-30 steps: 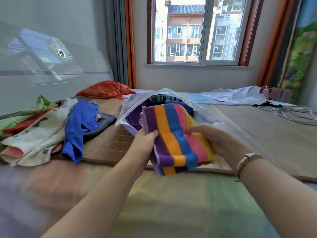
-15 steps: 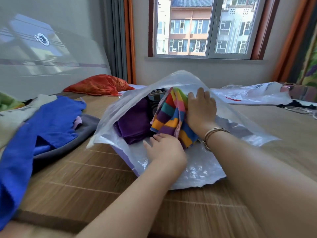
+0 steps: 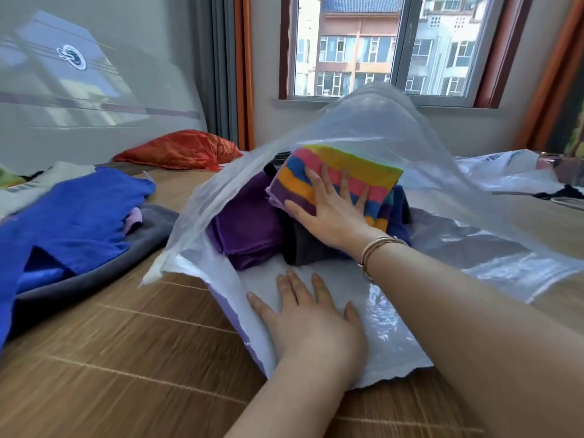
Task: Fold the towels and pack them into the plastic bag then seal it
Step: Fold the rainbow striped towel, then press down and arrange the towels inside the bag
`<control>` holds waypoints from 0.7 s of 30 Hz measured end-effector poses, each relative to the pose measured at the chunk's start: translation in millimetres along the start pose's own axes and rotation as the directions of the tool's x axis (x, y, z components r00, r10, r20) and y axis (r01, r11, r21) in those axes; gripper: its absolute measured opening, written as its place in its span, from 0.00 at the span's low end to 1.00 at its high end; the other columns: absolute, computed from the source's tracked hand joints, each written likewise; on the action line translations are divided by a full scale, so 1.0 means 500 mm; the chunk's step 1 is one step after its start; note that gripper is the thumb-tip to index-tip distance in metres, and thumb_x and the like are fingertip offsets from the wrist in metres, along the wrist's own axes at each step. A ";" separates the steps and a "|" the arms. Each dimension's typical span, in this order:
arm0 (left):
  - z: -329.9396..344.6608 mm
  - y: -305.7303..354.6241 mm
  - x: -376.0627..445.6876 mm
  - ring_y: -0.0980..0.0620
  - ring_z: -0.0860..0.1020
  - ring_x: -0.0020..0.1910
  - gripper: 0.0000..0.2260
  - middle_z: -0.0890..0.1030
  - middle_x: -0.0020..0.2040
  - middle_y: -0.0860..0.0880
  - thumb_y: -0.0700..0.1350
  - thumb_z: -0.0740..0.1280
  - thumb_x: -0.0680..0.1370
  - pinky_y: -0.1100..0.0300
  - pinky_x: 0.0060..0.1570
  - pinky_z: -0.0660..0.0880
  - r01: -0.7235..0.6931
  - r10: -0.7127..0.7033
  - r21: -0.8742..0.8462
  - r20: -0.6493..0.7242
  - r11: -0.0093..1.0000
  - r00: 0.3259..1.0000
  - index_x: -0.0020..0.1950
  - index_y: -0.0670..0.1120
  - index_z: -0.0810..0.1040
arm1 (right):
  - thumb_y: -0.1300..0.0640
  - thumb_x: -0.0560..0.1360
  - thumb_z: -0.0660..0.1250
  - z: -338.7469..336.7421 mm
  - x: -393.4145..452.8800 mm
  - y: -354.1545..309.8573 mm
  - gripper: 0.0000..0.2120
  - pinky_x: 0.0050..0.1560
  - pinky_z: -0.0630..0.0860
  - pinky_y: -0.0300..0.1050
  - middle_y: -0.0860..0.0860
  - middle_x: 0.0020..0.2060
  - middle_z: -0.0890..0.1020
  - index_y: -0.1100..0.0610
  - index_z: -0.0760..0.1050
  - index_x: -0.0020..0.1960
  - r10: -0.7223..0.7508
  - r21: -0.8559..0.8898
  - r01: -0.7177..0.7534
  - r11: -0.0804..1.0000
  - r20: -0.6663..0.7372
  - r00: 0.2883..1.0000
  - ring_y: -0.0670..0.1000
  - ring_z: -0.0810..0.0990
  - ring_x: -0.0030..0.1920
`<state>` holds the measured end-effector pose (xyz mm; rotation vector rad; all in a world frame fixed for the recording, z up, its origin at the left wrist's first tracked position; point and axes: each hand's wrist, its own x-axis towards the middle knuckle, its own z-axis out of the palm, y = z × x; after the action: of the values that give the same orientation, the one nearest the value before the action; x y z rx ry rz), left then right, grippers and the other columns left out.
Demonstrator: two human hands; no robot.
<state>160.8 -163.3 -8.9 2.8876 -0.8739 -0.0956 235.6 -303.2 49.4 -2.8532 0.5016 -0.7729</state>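
A clear plastic bag [image 3: 395, 134] lies open on the bamboo mat, its upper flap billowing high. Inside lie a folded purple towel [image 3: 249, 229], a dark folded towel [image 3: 303, 248] and, on top of the stack, the folded rainbow-striped towel [image 3: 347, 167]. My right hand [image 3: 331, 207], a bracelet on its wrist, reaches into the bag and presses flat on the striped towel with straight fingers. Flat on the bag's lower lip, near its mouth, rests my left hand [image 3: 306, 317] with fingers spread.
Unfolded towels lie at the left: a blue one [image 3: 76, 216] over a grey one [image 3: 148, 235], with pale ones behind. An orange cushion [image 3: 180, 150] sits at the back. Another plastic bag [image 3: 505, 172] lies at the right, near cables. Bare mat [image 3: 126, 358] spreads in front.
The striped towel went from my two hands in front of the bag to inside it, on top of the stack. My left hand let go and now rests on the bag's lower lip.
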 end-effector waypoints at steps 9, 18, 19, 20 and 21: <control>0.005 -0.009 -0.008 0.43 0.33 0.76 0.29 0.35 0.78 0.40 0.61 0.42 0.81 0.28 0.62 0.29 -0.039 0.039 -0.003 0.018 0.999 0.999 0.79 0.52 0.38 | 0.23 0.70 0.42 -0.009 0.123 0.024 0.38 0.70 0.39 0.71 0.44 0.79 0.44 0.36 0.42 0.77 0.118 -0.119 -0.100 0.988 0.161 0.980 0.58 0.43 0.78; -0.001 -0.004 -0.022 0.42 0.36 0.77 0.29 0.38 0.78 0.39 0.60 0.41 0.81 0.28 0.65 0.32 -0.032 0.032 -0.016 0.010 0.999 0.999 0.79 0.51 0.40 | 0.24 0.72 0.44 -0.054 0.040 0.039 0.37 0.72 0.41 0.69 0.44 0.78 0.43 0.36 0.40 0.76 0.069 -0.154 -0.047 0.987 0.138 0.988 0.56 0.41 0.78; -0.004 -0.004 -0.024 0.42 0.37 0.77 0.28 0.38 0.78 0.39 0.59 0.41 0.81 0.28 0.65 0.33 -0.033 0.033 -0.020 0.007 0.999 0.999 0.79 0.51 0.41 | 0.25 0.72 0.44 -0.066 0.021 0.040 0.37 0.72 0.41 0.68 0.45 0.78 0.42 0.36 0.40 0.76 0.068 -0.171 -0.043 0.984 0.139 0.988 0.56 0.41 0.78; -0.007 -0.004 -0.028 0.42 0.38 0.77 0.28 0.39 0.79 0.39 0.59 0.41 0.81 0.27 0.65 0.33 -0.033 0.033 -0.024 0.007 0.999 0.999 0.80 0.51 0.42 | 0.25 0.73 0.44 -0.078 0.000 0.040 0.37 0.73 0.40 0.67 0.45 0.78 0.42 0.37 0.40 0.77 0.071 -0.186 -0.042 0.982 0.150 0.986 0.56 0.41 0.78; -0.010 -0.005 -0.030 0.41 0.39 0.78 0.28 0.41 0.79 0.39 0.59 0.42 0.81 0.27 0.66 0.34 -0.033 0.033 -0.030 0.006 0.999 0.999 0.80 0.51 0.43 | 0.25 0.73 0.44 -0.090 -0.022 0.040 0.36 0.73 0.40 0.67 0.46 0.78 0.42 0.37 0.39 0.77 0.075 -0.199 -0.041 0.979 0.168 0.983 0.56 0.41 0.78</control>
<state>149.9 -152.4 -3.8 2.8459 -0.9128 -0.1146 198.0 -320.1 78.5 -3.0320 0.6656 -0.4810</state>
